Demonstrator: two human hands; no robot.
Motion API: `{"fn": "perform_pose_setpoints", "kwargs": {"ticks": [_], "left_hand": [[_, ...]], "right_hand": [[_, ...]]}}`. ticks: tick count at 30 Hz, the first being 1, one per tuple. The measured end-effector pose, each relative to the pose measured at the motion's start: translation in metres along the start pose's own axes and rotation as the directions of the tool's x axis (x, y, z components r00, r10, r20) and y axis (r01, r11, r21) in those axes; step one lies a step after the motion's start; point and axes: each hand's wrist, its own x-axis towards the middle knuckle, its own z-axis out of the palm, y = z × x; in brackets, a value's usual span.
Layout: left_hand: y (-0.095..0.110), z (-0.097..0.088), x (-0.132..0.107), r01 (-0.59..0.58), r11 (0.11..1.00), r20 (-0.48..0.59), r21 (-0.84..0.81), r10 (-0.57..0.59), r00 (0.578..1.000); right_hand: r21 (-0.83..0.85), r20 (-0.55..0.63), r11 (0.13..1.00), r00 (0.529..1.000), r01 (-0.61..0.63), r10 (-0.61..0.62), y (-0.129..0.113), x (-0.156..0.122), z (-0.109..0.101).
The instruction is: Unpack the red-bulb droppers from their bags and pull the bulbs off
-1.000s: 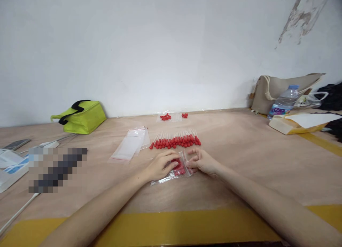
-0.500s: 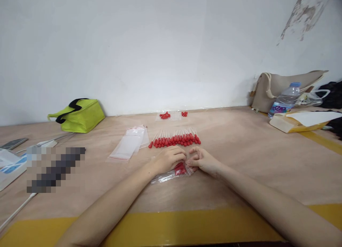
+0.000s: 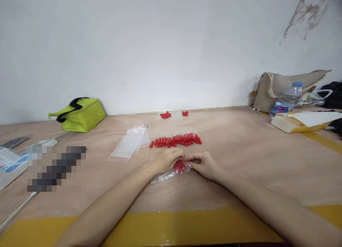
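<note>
A clear zip bag (image 3: 166, 176) with red-tipped sticks inside lies on the table in front of me. My left hand (image 3: 169, 159) is closed on the bag's upper edge, its fingers bent. Against the bag's right end, my right hand (image 3: 203, 163) pinches the plastic between thumb and fingers. The red tips (image 3: 180, 166) show through the film between my hands. Just beyond them, a row of red-headed sticks (image 3: 176, 138) lies with pale shafts pointing to the wall. Flat clear zip bags (image 3: 128, 145) overlap to the left of that row.
Filled clear bags with red pieces (image 3: 166, 115) lie by the wall. At the left stand a lime-green bag (image 3: 84, 115) and a phone (image 3: 14, 142). On the right are a water bottle (image 3: 287, 99), a beige bag (image 3: 267, 94) and an opened carton (image 3: 299, 123).
My right hand has shifted slightly left, and its fingers have closed onto the bag's right end. More of the red tips shows between my hands.
</note>
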Motion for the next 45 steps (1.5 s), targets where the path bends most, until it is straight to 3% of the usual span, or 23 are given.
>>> {"fn": "perform_pose_setpoints", "kwargs": {"ticks": [2, 7, 13, 16, 21, 24, 28, 34, 38, 45], "left_hand": [[-0.001, 0.0, 0.0, -0.007, 1.0, -0.004, 0.015, 0.007, 1.0], [-0.002, 0.001, 0.002, -0.132, 0.964, 0.035, 0.232, 0.127, 0.991], [0.0, -0.003, 0.004, -0.324, 0.842, 0.156, 0.432, 0.284, 0.946], [-0.002, -0.01, 0.002, -0.309, 0.833, 0.168, 0.46, 0.26, 0.951], [-0.003, -0.026, 0.001, -0.2, 0.879, 0.12, 0.432, 0.164, 0.979], [0.006, -0.033, 0.002, -0.03, 0.937, 0.109, 0.347, -0.009, 0.994], [0.022, -0.035, -0.006, 0.131, 0.981, 0.198, 0.143, -0.159, 0.967], [0.033, -0.025, -0.044, 0.325, 0.937, 0.197, -0.126, -0.298, 0.934], [0.027, -0.015, -0.051, 0.334, 0.926, 0.161, -0.179, -0.307, 0.938], [0.022, -0.009, -0.04, 0.285, 0.937, 0.09, -0.202, -0.272, 0.958]], "right_hand": [[-0.218, -0.013, 0.966, 0.989, 0.142, -0.148, 0.001, -0.001, 0.0], [-0.545, 0.092, 0.729, 0.894, 0.413, -0.438, 0.008, -0.001, -0.004], [-0.696, 0.296, 0.438, 0.783, 0.569, -0.547, 0.005, 0.002, -0.009], [-0.686, 0.381, 0.392, 0.762, 0.613, -0.524, -0.003, 0.003, -0.014], [-0.658, 0.38, 0.455, 0.787, 0.599, -0.486, -0.014, 0.002, -0.022], [-0.523, 0.392, 0.596, 0.793, 0.61, -0.467, -0.019, 0.001, -0.023], [-0.382, 0.374, 0.769, 0.847, 0.512, -0.378, -0.017, 0.003, -0.022], [-0.243, 0.283, 0.908, 0.92, 0.343, -0.272, -0.005, 0.006, -0.02], [-0.054, 0.26, 0.988, 0.957, 0.147, -0.128, 0.0, 0.005, -0.02], [-0.086, 0.153, 0.988, 0.981, 0.132, -0.118, 0.003, 0.003, -0.017]]}}
